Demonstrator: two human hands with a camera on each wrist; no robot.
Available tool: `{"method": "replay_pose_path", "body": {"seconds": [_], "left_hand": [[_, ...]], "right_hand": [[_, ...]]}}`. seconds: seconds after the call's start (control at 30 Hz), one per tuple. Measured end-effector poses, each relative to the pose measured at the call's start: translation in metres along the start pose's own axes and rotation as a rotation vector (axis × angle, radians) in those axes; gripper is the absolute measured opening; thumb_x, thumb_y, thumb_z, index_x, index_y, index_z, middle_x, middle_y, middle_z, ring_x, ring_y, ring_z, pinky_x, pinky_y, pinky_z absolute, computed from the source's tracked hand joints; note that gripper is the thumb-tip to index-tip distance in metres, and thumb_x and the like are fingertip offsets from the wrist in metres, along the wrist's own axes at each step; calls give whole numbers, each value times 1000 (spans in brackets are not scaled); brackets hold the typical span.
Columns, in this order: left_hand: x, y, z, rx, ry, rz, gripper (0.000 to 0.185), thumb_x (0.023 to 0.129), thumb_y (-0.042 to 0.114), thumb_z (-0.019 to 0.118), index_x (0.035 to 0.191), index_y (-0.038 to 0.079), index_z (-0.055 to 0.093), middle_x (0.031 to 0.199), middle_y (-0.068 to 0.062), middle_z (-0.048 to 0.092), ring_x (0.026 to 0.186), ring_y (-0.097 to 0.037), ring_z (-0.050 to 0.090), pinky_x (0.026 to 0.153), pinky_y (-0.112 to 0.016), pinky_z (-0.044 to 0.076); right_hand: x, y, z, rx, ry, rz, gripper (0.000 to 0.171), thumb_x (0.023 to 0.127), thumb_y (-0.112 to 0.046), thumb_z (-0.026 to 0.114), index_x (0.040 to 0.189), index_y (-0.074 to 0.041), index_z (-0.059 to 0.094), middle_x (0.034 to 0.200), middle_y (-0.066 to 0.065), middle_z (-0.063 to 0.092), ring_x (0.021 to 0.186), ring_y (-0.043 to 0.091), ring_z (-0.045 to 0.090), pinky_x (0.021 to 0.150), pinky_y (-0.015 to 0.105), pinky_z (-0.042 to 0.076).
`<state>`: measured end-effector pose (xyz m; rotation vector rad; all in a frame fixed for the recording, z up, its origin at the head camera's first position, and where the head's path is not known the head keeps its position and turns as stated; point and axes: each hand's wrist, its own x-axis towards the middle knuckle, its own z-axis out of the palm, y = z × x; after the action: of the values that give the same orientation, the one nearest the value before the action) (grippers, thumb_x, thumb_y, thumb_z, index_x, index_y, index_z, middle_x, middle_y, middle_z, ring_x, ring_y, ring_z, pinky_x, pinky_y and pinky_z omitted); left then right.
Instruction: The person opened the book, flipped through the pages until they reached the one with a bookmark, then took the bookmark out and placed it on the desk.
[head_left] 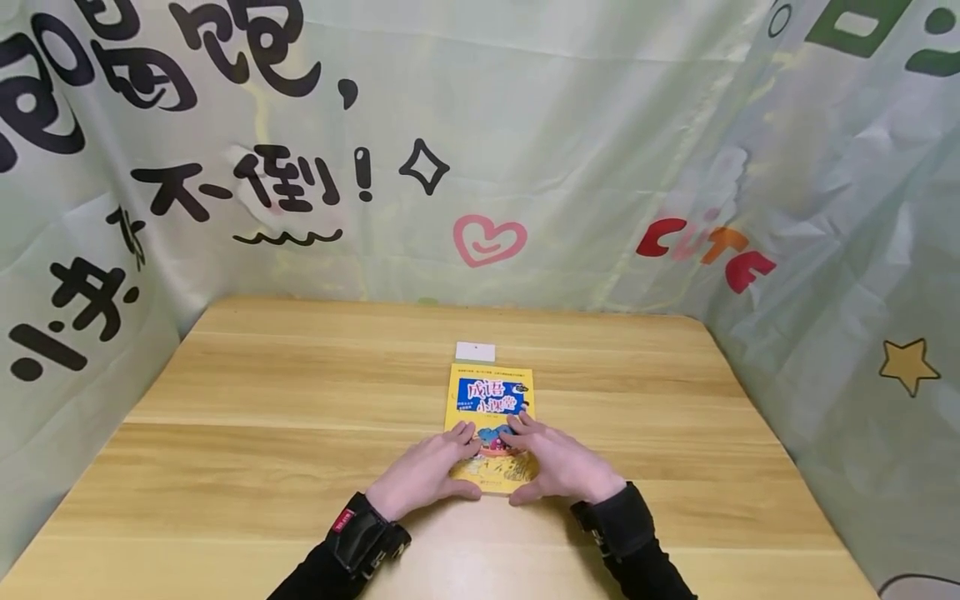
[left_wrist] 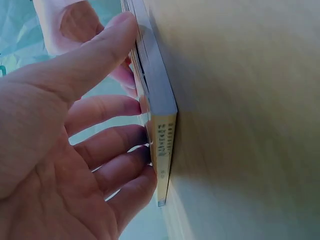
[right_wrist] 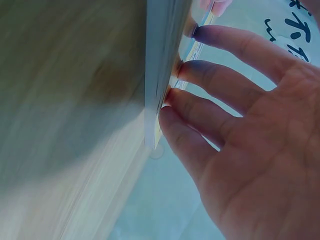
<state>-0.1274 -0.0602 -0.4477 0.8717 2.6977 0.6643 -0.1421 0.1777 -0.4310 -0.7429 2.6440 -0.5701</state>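
Note:
A yellow book (head_left: 491,396) with a blue title panel lies flat on the wooden table, its cover facing up. My left hand (head_left: 429,469) rests its fingertips on the cover's left side, with the thumb at the near edge. From the other side, my right hand (head_left: 564,463) touches the right part of the cover with spread fingers. In the left wrist view the book's spine (left_wrist: 164,150) shows below the extended fingers. The right wrist view shows the page edges (right_wrist: 167,55) beside the right fingertips. Parts of the lower cover are hidden under both hands.
A small white card (head_left: 476,352) lies just beyond the book's far edge. The wooden table (head_left: 300,392) reaches back to a printed cloth backdrop (head_left: 562,150), which also hangs along both sides.

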Motion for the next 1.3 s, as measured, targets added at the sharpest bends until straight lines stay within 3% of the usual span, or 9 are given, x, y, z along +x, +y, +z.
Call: {"method": "replay_pose_path", "body": {"seconds": [0.2,0.47,0.7,1.0,1.3], "left_hand": [[0,-1,0,-5,-11,7,73,89,45,72,146,5,51,159,-21,37,148,-36,38,117,-56,38],[0,-2,-1,-41,-20,7,72,90,44,71,147,6,50,160,-21,35,149,-37,36,119,-56,36],[0,-3,-3,-62,-38,4,72,91,46,68,148,7,48,162,-20,33,150,-36,34,120,-56,34],[1,-4,-4,-88,-70,-26,71,92,48,66,148,9,48,163,-15,31,152,-33,32,122,-56,32],[0,-4,-6,-128,-69,-14,68,92,45,67,146,7,50,163,-17,31,152,-35,31,122,-58,31]], "right_hand": [[0,2,0,8,-6,-8,85,72,-38,90,143,-6,56,161,20,35,151,43,30,119,63,32],[-2,5,-5,94,-37,-45,71,75,-35,89,136,-8,64,160,18,39,150,41,34,120,61,31],[-6,10,-9,108,-71,-86,56,80,-30,85,129,-11,69,158,17,41,149,38,37,120,60,32],[-11,14,-20,166,-141,-178,35,82,-9,76,117,-11,76,147,14,56,143,39,45,116,65,33],[-15,16,-27,228,-159,-146,30,87,-15,77,117,-10,75,144,14,59,142,41,47,116,65,34]]}}
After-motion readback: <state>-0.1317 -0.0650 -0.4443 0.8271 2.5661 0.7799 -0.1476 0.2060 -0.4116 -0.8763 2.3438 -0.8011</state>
